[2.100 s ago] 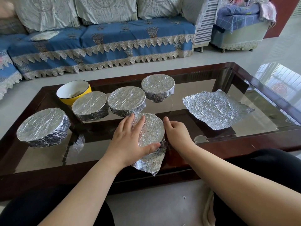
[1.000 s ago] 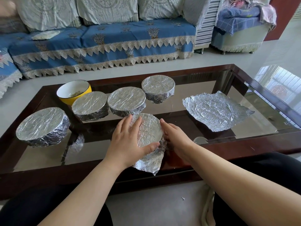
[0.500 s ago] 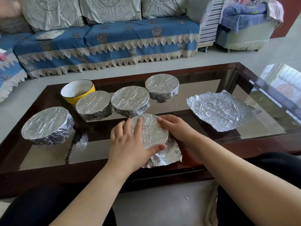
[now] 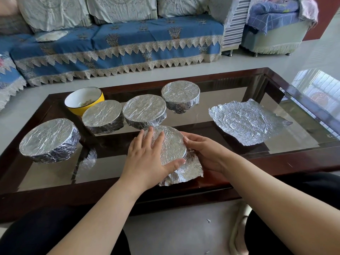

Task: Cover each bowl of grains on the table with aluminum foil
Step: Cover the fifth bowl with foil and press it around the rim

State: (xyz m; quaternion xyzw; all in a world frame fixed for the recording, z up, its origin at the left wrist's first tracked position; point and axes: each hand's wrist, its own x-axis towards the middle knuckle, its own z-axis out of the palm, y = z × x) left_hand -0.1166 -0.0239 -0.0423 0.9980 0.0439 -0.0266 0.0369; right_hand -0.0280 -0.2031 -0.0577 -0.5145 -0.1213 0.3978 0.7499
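A: Anything changed in the last second or two?

B: Yes. A shift of the right hand [image 4: 204, 153], away from the flank of the near bowl [image 4: 171, 142] and up to its right rim. Now curled there and clamped on it, thumb on top, other fingers tucked below out of sight. Also a change in the loose foil flap [image 4: 187, 172]: before hanging narrow toward the front edge, now spread wider at the near right, not yet folded down.

A: And the left hand [image 4: 147, 161]?

B: As before, laid flat on the foil top, fingers spread apart, pressing and gripping nothing.

A: Meaning for the task?

B: Probably a turn of the bowl, to bring the unpressed flap within reach. Top already smooth, only the skirt left to crimp. Four foil-covered bowls [image 4: 144, 112] finished behind and to the left. One yellow bowl [image 4: 83, 102] open at the far left, some grain inside, and one spare foil sheet [image 4: 246, 122] flat at the right, likely meant for it.

A: Surface and room?

B: Dark wooden frame with a glass tabletop [image 4: 55, 170], very reflective. Beyond it a pale shiny floor [image 4: 322, 52] and a sofa [image 4: 117, 45] under a blue cover with lace trim.
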